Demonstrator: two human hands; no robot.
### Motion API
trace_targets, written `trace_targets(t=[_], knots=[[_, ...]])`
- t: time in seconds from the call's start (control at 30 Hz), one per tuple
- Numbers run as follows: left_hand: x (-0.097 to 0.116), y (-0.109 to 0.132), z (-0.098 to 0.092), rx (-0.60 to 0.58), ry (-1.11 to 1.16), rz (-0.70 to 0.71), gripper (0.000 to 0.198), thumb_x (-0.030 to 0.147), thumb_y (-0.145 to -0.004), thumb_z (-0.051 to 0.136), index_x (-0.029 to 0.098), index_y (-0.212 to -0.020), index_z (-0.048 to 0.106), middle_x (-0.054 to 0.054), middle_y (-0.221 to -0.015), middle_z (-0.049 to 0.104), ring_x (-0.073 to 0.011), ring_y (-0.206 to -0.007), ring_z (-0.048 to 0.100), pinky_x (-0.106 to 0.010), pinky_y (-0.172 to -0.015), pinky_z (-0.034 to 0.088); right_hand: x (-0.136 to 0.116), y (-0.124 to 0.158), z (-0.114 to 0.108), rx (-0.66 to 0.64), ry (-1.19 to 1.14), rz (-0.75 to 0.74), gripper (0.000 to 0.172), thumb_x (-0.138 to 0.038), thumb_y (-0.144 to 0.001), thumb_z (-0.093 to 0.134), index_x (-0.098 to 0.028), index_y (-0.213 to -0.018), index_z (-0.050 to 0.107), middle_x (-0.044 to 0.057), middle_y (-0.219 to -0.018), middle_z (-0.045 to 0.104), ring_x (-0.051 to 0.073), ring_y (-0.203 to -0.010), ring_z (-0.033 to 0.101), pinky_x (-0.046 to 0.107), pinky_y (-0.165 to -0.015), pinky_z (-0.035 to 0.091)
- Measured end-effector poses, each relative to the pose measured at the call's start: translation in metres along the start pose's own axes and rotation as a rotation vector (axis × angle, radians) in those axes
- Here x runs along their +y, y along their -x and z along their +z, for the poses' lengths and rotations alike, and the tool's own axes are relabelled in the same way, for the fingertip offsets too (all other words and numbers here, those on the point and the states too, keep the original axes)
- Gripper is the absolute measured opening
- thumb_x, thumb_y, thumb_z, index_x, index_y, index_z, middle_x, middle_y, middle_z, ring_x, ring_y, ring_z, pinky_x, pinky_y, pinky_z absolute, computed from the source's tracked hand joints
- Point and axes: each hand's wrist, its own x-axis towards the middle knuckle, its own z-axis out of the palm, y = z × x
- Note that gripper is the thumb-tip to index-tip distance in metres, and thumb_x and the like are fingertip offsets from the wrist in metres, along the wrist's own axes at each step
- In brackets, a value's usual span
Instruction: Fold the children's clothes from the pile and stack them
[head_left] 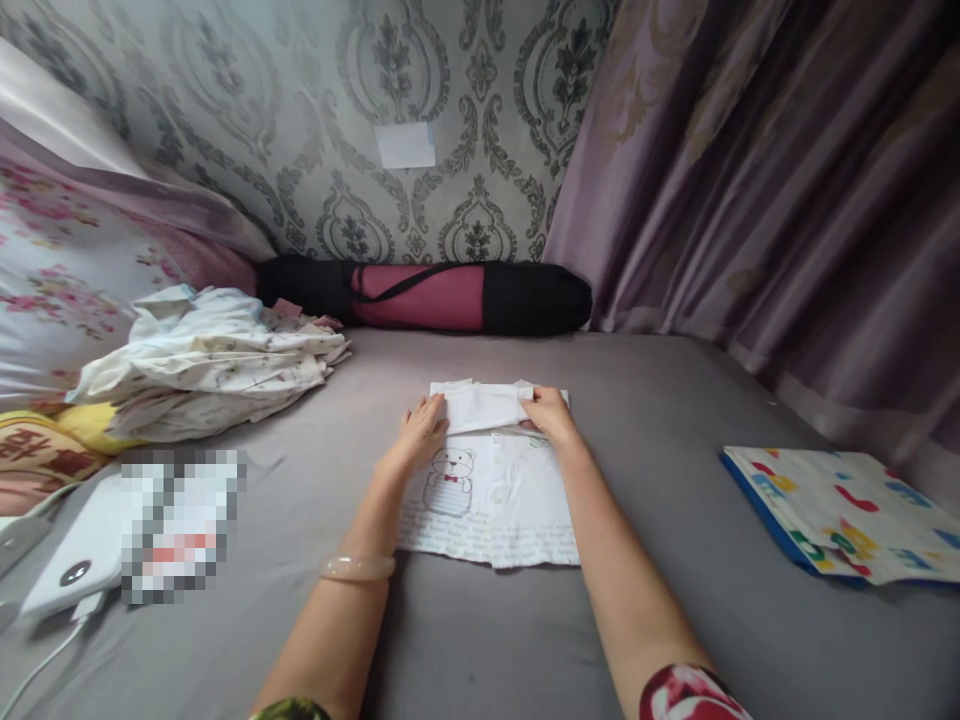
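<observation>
A small white buttoned shirt (521, 490) lies on the grey bed sheet in front of me, with a bear drawing and rows of printed text. Its far part is turned over into a flat white band. My left hand (421, 432) rests at the left end of that band, fingers stretched out along the cloth. At the other end, my right hand (550, 410) pinches the folded cloth between thumb and fingers. Its fingertips are partly hidden by the fabric.
A crumpled pale cloth pile (225, 355) and a white power bank (94, 540) with a cable lie left. On the right is a folded colourful-patterned cloth (847, 510). A black and red long bag (420, 297) lies along the wall. Purple curtains (675, 170) hang right.
</observation>
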Motion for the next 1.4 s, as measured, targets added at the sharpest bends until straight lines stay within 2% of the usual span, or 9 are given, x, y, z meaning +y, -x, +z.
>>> trace_targets(t=[0.1,0.2,0.3,0.47,0.53,0.67,0.97,1.17,1.4], knots=[[-0.002,0.000,0.002,0.019,-0.002,0.013,0.055,0.029,-0.091,0.037,0.020,-0.145,0.031,-0.012,-0.153,0.029,-0.0286,-0.143,0.019,-0.053,-0.114,0.013,0.003,0.000,-0.009,0.064,0.294,-0.075,0.015,-0.013,-0.073,0.056,-0.019,-0.076,0.070,0.010,-0.090,0.070,0.029,-0.100,0.063,0.039,-0.086,0.048],[-0.005,0.000,0.003,0.029,0.008,0.034,0.055,0.030,-0.092,0.035,0.018,-0.145,0.030,-0.013,-0.153,0.029,-0.0279,-0.143,0.020,-0.053,-0.114,0.012,0.000,0.009,-0.011,0.122,0.656,-0.127,0.025,-0.015,-0.081,0.051,-0.016,-0.099,0.069,0.017,-0.106,0.066,0.032,-0.109,0.059,0.040,-0.091,0.044],[-0.005,0.000,0.002,0.050,0.026,0.048,0.054,0.034,-0.093,0.035,0.020,-0.145,0.031,-0.013,-0.153,0.030,-0.0265,-0.142,0.022,-0.053,-0.114,0.011,-0.007,0.021,-0.004,0.186,0.818,-0.178,0.038,-0.013,-0.089,0.042,-0.012,-0.124,0.057,0.022,-0.124,0.056,0.032,-0.119,0.052,0.042,-0.098,0.039],[0.004,0.002,-0.007,0.056,0.019,0.049,0.052,0.040,-0.094,0.034,0.024,-0.144,0.033,-0.013,-0.153,0.028,-0.0272,-0.142,0.022,-0.056,-0.112,0.014,-0.012,0.034,0.025,-0.024,0.913,-0.566,0.049,-0.028,-0.097,0.030,-0.018,-0.145,0.036,0.011,-0.153,0.029,0.025,-0.142,0.018,0.044,-0.114,0.011],[0.008,0.004,-0.010,0.008,-0.006,0.055,0.053,0.041,-0.093,0.037,0.024,-0.143,0.034,-0.013,-0.154,0.027,-0.0287,-0.143,0.020,-0.057,-0.111,0.014,-0.008,0.037,0.036,-0.099,0.931,-0.627,0.051,-0.036,-0.098,0.028,-0.022,-0.147,0.031,0.007,-0.156,0.021,0.024,-0.144,0.008,0.046,-0.115,0.002],[0.006,0.007,-0.010,-0.066,-0.045,0.049,0.051,0.037,-0.091,0.042,0.023,-0.140,0.039,-0.013,-0.154,0.027,-0.0314,-0.143,0.020,-0.058,-0.111,0.015,0.002,0.041,0.047,-0.156,0.964,-0.535,0.052,-0.043,-0.098,0.023,-0.028,-0.147,0.032,0.005,-0.156,0.021,0.027,-0.144,0.009,0.054,-0.111,0.000],[-0.009,0.001,-0.017,-0.027,0.059,0.065,0.051,0.031,-0.083,0.051,0.020,-0.133,0.049,-0.014,-0.148,0.038,-0.0291,-0.138,0.033,-0.047,-0.112,0.024,0.003,0.038,0.048,-0.181,1.011,-0.471,0.053,-0.046,-0.098,0.021,-0.030,-0.148,0.028,0.005,-0.157,0.018,0.027,-0.144,0.008,0.056,-0.111,-0.001],[0.006,0.000,-0.035,0.054,0.132,0.144,0.052,0.033,-0.084,0.047,0.016,-0.133,0.050,-0.014,-0.146,0.042,-0.0259,-0.135,0.038,-0.037,-0.112,0.028,-0.015,0.034,0.037,-0.339,0.870,-0.347,0.058,-0.047,-0.098,0.015,-0.024,-0.151,0.020,0.009,-0.158,0.011,0.023,-0.145,0.004,0.055,-0.112,0.000],[0.031,-0.015,-0.035,0.006,-0.049,0.175,0.049,0.029,-0.088,0.044,0.015,-0.135,0.047,-0.015,-0.145,0.043,-0.0280,-0.136,0.036,-0.042,-0.111,0.028,-0.009,0.031,0.020,-0.218,0.895,-0.429,0.062,-0.042,-0.098,0.017,-0.009,-0.150,0.019,0.011,-0.158,0.012,0.021,-0.145,0.004,0.044,-0.115,-0.001]])
